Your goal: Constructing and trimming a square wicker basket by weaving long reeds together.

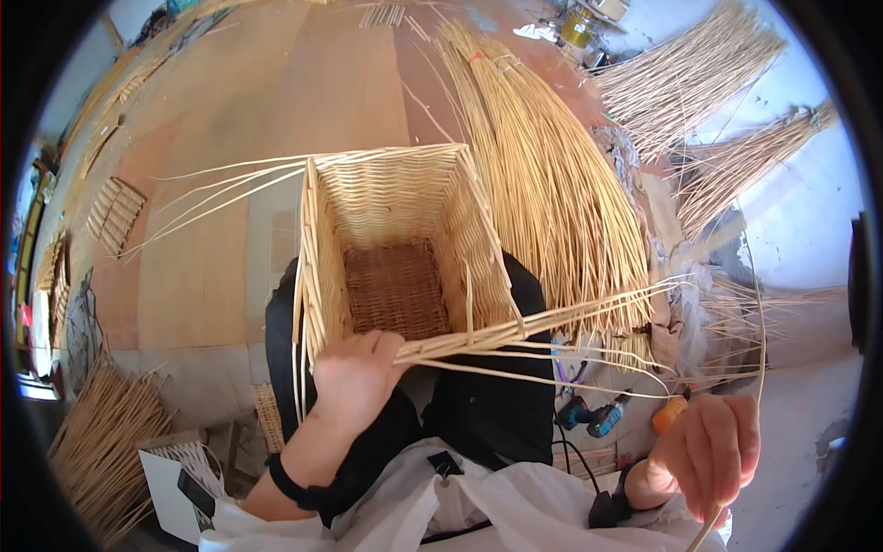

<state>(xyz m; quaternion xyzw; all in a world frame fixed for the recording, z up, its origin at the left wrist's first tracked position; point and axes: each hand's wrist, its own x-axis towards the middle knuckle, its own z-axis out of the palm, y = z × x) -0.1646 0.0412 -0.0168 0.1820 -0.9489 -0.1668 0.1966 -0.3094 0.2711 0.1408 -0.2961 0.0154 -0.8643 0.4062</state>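
A rectangular pale wicker basket (pixel 395 198) with a darker woven bottom rests on my lap. My left hand (pixel 354 377) grips its near rim, where several long willow rods (pixel 552 322) run off to the right. Out at the lower right, my right hand (pixel 708 451) is closed on a thin rod that leads down to the frame's lower edge. Loose rod ends also stick out from the basket's far left corner.
A large bundle of pale willow rods (pixel 552 175) lies on the floor to the right, with more bundles (pixel 690 74) beyond. A blue power drill (pixel 593 416) and an orange-handled tool (pixel 670 414) lie by my right knee. Woven panels (pixel 115 213) lie at left.
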